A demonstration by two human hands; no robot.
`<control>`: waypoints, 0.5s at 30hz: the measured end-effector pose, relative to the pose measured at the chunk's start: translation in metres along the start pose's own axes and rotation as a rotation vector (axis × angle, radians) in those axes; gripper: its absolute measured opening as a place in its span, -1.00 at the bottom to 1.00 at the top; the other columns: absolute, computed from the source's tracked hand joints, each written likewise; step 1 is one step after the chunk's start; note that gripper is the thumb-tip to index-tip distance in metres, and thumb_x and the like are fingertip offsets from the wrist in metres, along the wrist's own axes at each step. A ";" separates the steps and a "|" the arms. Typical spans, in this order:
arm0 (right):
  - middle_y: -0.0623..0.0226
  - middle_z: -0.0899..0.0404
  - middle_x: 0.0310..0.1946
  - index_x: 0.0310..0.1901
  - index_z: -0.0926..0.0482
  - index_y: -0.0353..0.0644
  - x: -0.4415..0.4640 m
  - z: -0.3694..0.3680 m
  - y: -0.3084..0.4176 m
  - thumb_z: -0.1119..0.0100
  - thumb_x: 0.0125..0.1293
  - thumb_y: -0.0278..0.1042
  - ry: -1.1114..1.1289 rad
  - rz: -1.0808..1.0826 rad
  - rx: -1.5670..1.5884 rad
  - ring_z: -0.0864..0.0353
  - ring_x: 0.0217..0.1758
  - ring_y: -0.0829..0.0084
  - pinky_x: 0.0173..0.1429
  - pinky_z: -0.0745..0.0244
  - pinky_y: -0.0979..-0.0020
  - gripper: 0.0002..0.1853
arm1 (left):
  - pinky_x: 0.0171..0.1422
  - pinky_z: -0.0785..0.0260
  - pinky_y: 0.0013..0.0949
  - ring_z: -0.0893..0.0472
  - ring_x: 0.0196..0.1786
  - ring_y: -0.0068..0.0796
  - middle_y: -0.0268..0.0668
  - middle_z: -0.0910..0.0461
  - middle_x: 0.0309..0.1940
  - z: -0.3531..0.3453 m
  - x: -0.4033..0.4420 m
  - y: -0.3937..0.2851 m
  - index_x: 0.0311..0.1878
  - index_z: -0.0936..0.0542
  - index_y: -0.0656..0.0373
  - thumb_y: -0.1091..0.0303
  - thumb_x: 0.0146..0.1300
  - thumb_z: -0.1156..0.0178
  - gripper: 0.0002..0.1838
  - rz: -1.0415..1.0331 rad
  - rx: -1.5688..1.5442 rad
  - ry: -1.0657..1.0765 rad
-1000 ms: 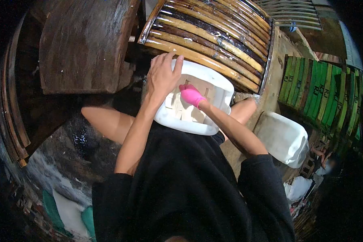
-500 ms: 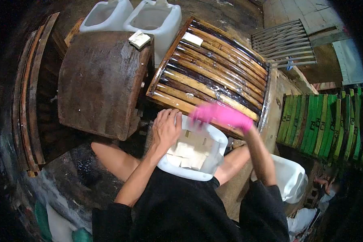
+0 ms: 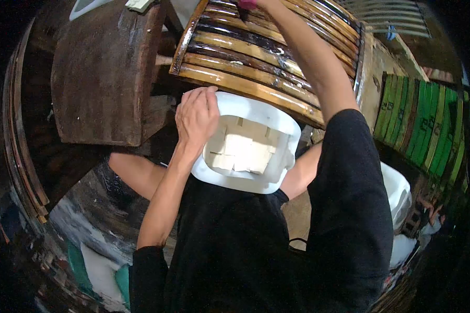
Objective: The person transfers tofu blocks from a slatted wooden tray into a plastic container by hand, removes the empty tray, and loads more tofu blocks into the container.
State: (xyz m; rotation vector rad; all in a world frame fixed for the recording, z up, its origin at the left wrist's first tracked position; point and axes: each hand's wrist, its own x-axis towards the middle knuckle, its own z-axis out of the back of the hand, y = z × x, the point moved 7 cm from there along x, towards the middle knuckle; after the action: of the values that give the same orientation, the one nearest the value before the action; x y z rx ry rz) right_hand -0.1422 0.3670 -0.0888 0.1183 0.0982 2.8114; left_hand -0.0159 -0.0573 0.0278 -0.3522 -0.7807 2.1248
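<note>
White container (image 3: 261,107) (blocks (image 3: 245,148) inside) stays put; right hand (image 3: 248,4) now farther over slats (image 3: 230,79).

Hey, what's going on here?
A person has a white container between their legs, with pale blocks inside. Their left hand rests on its rim, while the right arm reaches over a shiny slatted rack. The right hand is mostly out of frame, so what it holds can't be told.
</note>
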 end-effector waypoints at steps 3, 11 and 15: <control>0.23 -0.62 0.04 0.19 -0.50 -0.02 -0.077 0.021 -0.018 -0.32 0.22 -0.23 0.116 -0.118 0.150 -0.69 -0.06 0.19 -0.01 -0.63 0.22 -0.51 | 0.29 -0.40 -0.06 -0.59 0.14 0.01 -0.06 -0.70 0.00 -0.001 0.001 -0.001 0.00 -0.70 0.22 0.17 0.52 0.16 -0.55 0.021 -0.012 0.049; 0.43 -0.55 0.01 0.40 -0.29 -0.01 -0.335 0.150 0.090 -0.28 0.41 -0.22 0.054 -0.724 1.793 -0.62 -0.03 0.57 -0.06 -0.68 0.40 -0.41 | 0.38 -0.27 -0.06 -0.55 0.19 0.11 0.03 -0.65 0.08 -0.010 0.001 0.012 0.10 -0.67 0.23 0.07 0.60 0.34 -0.41 0.072 -0.131 0.140; 0.41 -0.60 0.03 0.47 -0.26 -0.05 -0.421 0.176 0.209 -0.29 0.40 -0.28 0.367 -0.685 2.018 -0.66 0.00 0.62 -0.06 -0.70 0.54 -0.34 | 0.40 -0.25 -0.05 -0.53 0.23 0.11 0.04 -0.64 0.11 -0.013 0.000 0.016 0.14 -0.66 0.23 0.03 0.62 0.40 -0.36 0.092 -0.155 0.167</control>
State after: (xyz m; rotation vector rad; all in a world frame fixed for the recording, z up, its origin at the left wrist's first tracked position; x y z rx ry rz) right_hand 0.2055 0.0436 0.0736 -0.0110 2.2782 1.0436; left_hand -0.0191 -0.0592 0.0075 -0.6506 -0.8471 2.0928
